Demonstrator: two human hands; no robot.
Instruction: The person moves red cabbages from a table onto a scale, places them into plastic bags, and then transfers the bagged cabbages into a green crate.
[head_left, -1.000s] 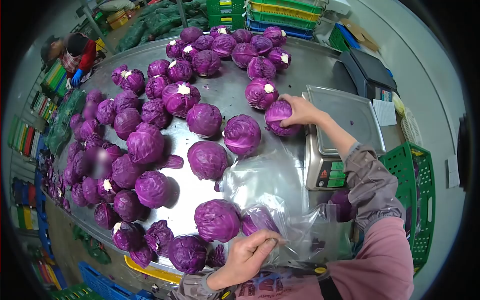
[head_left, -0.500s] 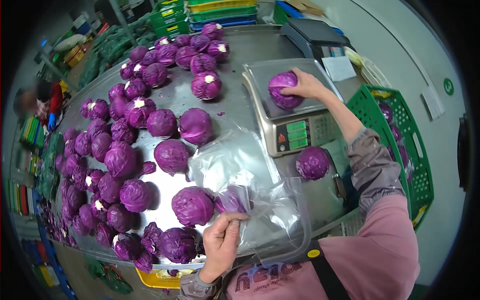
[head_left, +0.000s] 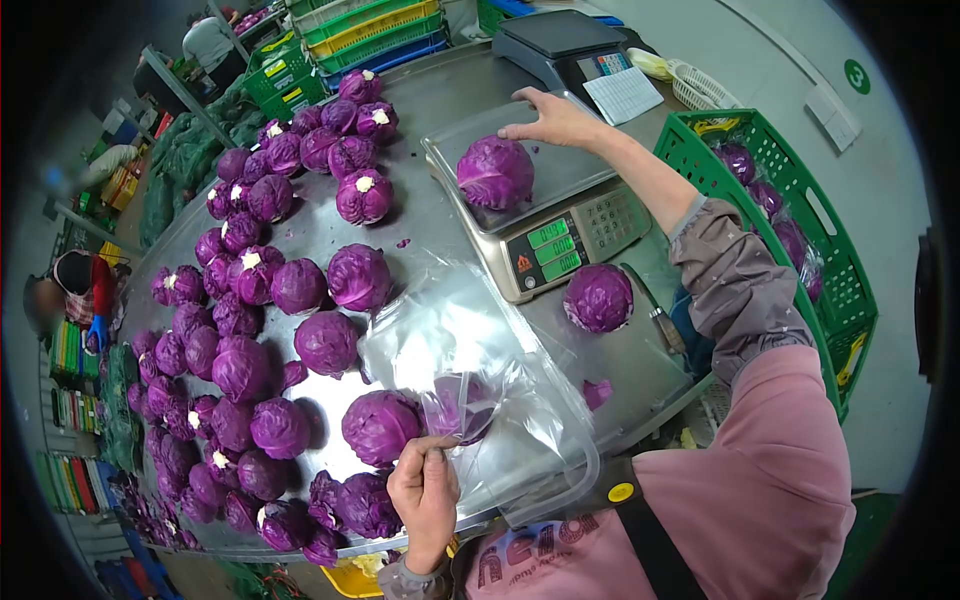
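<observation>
Moved onto the upper-centre scale [head_left: 610, 218], a bare cabbage [head_left: 497, 173] is being released by the open right hand [head_left: 555, 120], lower-centre plastic [head_left: 425, 338] is being pinched by the left hand [head_left: 425, 492], left-side cabbages [head_left: 241, 368] lying loose.

Two scales [head_left: 500, 270] counted, upper centre. One purple cabbage [head_left: 496, 172] is seen on the nearer, one loose cabbage [head_left: 598, 298] below it. Over thirty cabbages [head_left: 241, 368] are spread left and centre; exact count blocked by overlap. One knife [head_left: 668, 330], one white basket [head_left: 703, 87], right of centre.
</observation>
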